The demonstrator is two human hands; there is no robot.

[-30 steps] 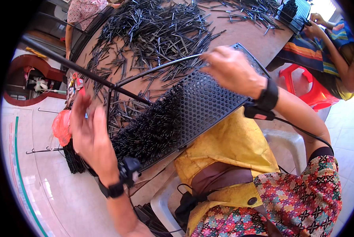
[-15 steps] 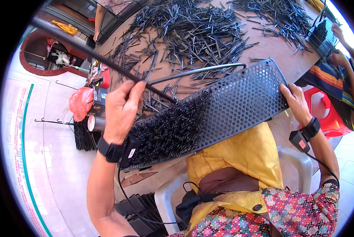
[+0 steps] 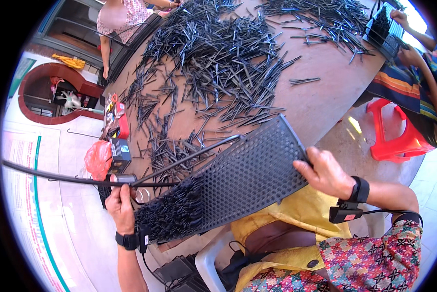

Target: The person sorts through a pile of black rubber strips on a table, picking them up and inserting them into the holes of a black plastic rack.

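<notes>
Hands (image 3: 121, 207) (image 3: 325, 173) on perforated tray (image 3: 247, 175)

a matt black perforated tray (image 3: 247, 170), seemingly plastic, sits under the fingers of the right hand (image 3: 323, 173); dull dark metal rods (image 3: 218, 63) litter a worn, rough brown wooden table (image 3: 321, 97) beyond them. by the left hand (image 3: 121, 204), glossy red plastic bag (image 3: 97, 158).

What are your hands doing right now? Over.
Left hand grips one end of the holed tray. Right hand grips the other. Loose pins cover the table.
</notes>
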